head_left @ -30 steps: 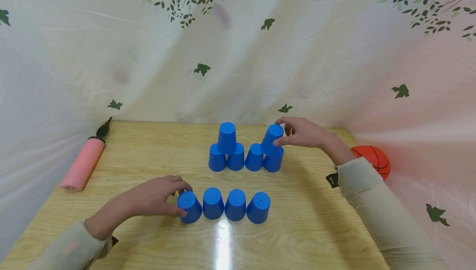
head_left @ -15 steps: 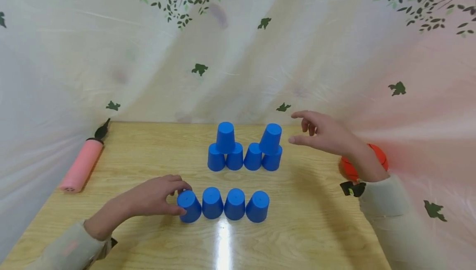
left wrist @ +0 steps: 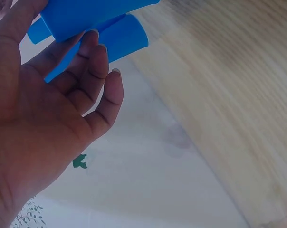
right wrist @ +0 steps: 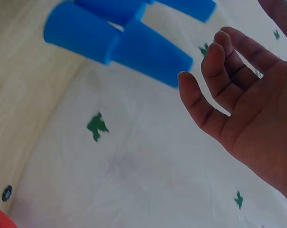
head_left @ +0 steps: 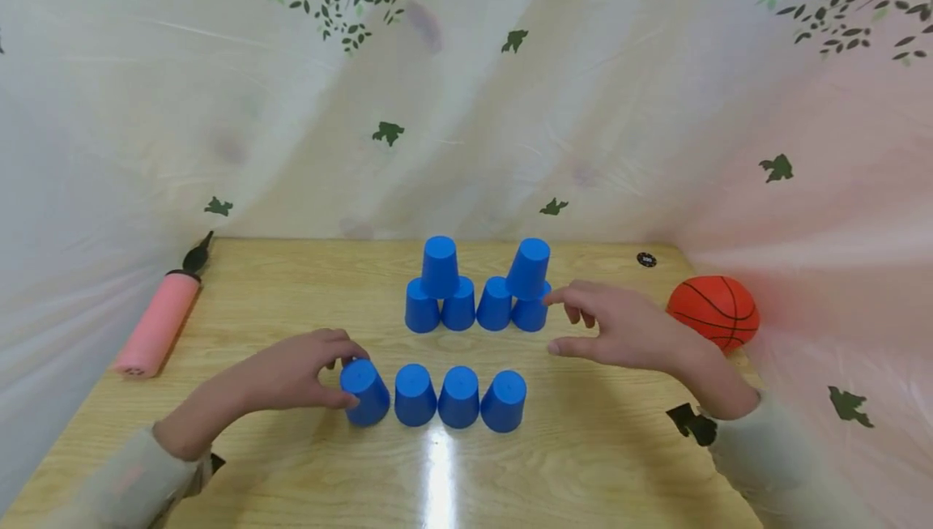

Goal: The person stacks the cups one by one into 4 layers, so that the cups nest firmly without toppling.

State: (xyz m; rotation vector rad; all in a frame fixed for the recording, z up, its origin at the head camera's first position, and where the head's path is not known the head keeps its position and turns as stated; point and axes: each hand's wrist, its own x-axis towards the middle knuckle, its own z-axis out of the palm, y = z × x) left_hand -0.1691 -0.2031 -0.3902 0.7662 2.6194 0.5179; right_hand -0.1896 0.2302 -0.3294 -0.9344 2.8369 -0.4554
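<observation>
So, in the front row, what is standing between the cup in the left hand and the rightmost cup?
The second cup and the third cup from the left stand there, side by side, in the head view.

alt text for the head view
A left hand grips the leftmost blue cup in a row of four; the right hand, holding nothing, is near two three-cup pyramids behind. A pink pump and red ball flank them.

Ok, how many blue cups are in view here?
10: four front cups, the leftmost held by the left hand; four back cups; two upper cups, resting on the back ones. Any nested or hidden behind would not show.
</observation>
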